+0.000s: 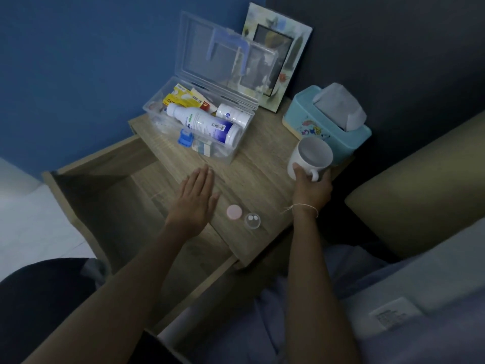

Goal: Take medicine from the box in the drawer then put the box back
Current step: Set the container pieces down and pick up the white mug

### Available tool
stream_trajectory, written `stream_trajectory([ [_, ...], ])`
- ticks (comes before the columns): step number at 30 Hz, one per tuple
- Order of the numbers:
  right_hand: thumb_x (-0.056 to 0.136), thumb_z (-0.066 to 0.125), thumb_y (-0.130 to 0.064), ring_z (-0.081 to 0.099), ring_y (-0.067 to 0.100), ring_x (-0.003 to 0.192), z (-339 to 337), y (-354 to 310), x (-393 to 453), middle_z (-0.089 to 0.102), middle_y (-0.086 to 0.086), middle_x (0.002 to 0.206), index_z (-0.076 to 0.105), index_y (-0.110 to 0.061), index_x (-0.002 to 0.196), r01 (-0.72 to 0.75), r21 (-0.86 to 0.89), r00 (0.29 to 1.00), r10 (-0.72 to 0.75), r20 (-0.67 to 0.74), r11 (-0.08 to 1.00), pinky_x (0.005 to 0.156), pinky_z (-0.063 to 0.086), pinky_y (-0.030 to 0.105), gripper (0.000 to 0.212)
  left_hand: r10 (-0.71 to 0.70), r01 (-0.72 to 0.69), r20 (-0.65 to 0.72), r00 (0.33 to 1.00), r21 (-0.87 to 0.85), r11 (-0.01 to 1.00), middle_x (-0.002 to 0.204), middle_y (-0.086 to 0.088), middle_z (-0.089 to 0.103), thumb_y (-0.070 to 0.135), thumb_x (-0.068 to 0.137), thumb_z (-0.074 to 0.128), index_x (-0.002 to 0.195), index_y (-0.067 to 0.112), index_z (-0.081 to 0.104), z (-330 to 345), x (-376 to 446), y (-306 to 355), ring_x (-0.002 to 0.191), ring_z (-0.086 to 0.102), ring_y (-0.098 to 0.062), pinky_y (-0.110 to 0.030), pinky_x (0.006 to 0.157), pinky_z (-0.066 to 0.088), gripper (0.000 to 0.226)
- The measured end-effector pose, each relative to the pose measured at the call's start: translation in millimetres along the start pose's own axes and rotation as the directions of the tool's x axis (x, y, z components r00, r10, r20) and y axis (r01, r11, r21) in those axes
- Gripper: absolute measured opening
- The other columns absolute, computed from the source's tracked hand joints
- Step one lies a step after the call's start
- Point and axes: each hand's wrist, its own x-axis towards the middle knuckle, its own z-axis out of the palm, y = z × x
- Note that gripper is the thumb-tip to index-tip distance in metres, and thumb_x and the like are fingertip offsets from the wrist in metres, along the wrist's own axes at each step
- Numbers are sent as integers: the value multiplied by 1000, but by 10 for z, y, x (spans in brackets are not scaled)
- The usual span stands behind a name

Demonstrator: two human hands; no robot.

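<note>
The right hand (312, 186) closes its grip on one white mug (309, 160) at the right edge of the bench (262, 177), fingers around the handle, thumb on the near wall. The left hand (195, 198) lies flat with its grip wide, fingers straight and together, holding nothing, over the bench's near edge above the open drawer (118, 206). One clear box (199, 122) stands open on the bench, lid upright, holding two white bottles among packets. Near the front edge lie one pink cap (234, 212) and one clear cup (252, 220) with two white pills (252, 217) inside. One blue tissue box (326, 124) and one picture frame (278, 53) stand behind.
</note>
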Motion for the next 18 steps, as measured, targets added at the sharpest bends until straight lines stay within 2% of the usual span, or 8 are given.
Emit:
stream_trajectory([
  [3, 71, 80, -22, 59, 19, 115, -26, 6, -117, 63, 5, 126, 54, -17, 131, 24, 26, 999, -24, 22, 999, 89, 44, 23, 65, 3, -2, -7, 1000, 44, 999, 160, -14, 15, 41, 99, 23, 150, 7, 17, -8, 0, 15, 148, 12, -29, -40, 119, 4, 61],
  [6, 70, 81, -24, 58, 18, 116, -32, 30, -271, 62, 5, 128, 51, -17, 133, 75, -6, 992, -74, 101, 997, 96, 46, 27, 70, -11, 11, 0, 1000, 57, 998, 159, -14, 16, 38, 101, 30, 149, 7, 18, -10, 7, 23, 148, 12, -29, -41, 121, 7, 59],
  [7, 70, 82, -24, 58, 18, 116, -34, 40, -328, 62, 5, 129, 51, -15, 133, 93, -15, 987, -91, 132, 996, 95, 45, 24, 71, -13, 13, 4, 1000, 55, 998, 160, -14, 15, 37, 101, 31, 150, 8, 17, -12, 5, 26, 149, 11, -29, -41, 121, 6, 58],
  [10, 70, 82, -22, 56, 12, 114, -50, 83, -482, 61, 6, 129, 51, -11, 133, 128, -19, 970, -121, 209, 992, 83, 39, 1, 71, -20, 19, 29, 999, 45, 999, 161, -12, 8, 38, 102, 28, 151, 10, 12, -44, 3, 39, 149, 6, -27, -40, 121, 3, 59],
  [11, 70, 82, -21, 55, 12, 115, -60, 103, -522, 61, 6, 129, 51, -10, 133, 133, -20, 965, -125, 229, 991, 81, 38, -1, 72, -24, 22, 31, 999, 41, 999, 161, -12, 7, 38, 102, 27, 151, 10, 11, -51, 6, 46, 149, 5, -26, -40, 122, 2, 59],
  [14, 69, 82, -19, 55, 13, 118, -94, 165, -629, 59, 6, 132, 48, -11, 136, 127, -22, 956, -117, 270, 992, 86, 38, 6, 75, -34, 31, 48, 998, 50, 998, 162, -12, 3, 38, 102, 24, 152, 11, 8, -66, 6, 52, 150, 2, -25, -40, 122, 1, 59],
  [18, 68, 83, -22, 53, 11, 118, -140, 223, -690, 59, 6, 133, 44, -13, 139, 111, -39, 962, -97, 256, 993, 90, 40, 12, 81, -35, 32, 50, 998, 68, 997, 162, -12, 4, 39, 102, 24, 151, 10, 7, -34, 5, 39, 150, 2, -25, -40, 122, 1, 59],
])
